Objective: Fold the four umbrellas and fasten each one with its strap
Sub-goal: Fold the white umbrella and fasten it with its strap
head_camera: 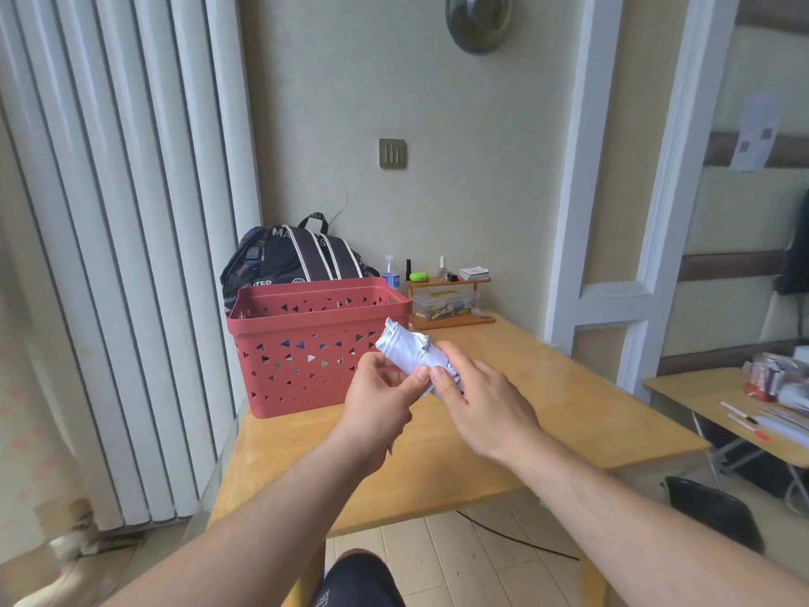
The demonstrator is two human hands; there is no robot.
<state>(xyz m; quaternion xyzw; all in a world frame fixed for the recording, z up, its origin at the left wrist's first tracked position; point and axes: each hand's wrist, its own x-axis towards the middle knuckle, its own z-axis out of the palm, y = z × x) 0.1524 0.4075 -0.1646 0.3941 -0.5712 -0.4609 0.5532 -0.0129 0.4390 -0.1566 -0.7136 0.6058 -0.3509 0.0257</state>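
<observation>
Now | pale lavender fabric folding umbrella (409, 350) rolled, held above desk (569, 409) centre | left hand (378, 398) grips it, right hand (483, 398) pinches canopy, strap likely unfastened | coloured items, maybe umbrellas, in red perforated plastic basket (319, 343) at far-left corner; count unclear

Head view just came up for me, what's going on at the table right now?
A person holds a rolled-up white umbrella above the wooden table, in front of the red basket. The left hand grips its lower end and the right hand pinches the canopy folds. Whether the strap is fastened is not visible.
</observation>
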